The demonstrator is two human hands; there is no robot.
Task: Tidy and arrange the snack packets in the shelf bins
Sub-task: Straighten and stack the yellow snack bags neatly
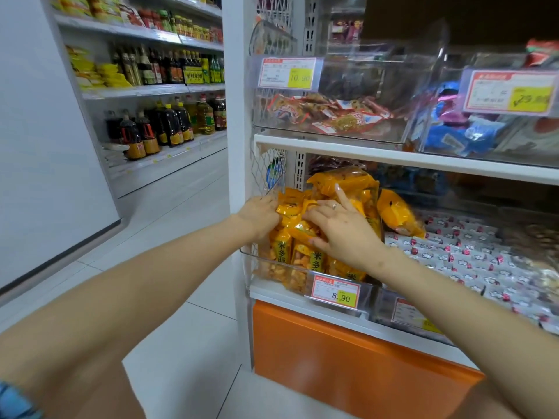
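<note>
Packets: yellow packets point(284, 249) upright in clear bin point(252, 267) — long axis vertical.
Writing: we read "米多"; price tag point(336, 291) 8.90.
Left grip point(261, 216): fingers hidden — cannot tell.
Right grip point(341, 234): grasping a packet.

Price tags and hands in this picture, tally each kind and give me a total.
Price tags: 4
Hands, both on the yellow packets: 2
Total: 6

The right hand point(341, 234) wears a ring point(335, 206); the left arm point(121, 282), a blue sleeve point(15, 400).
</note>
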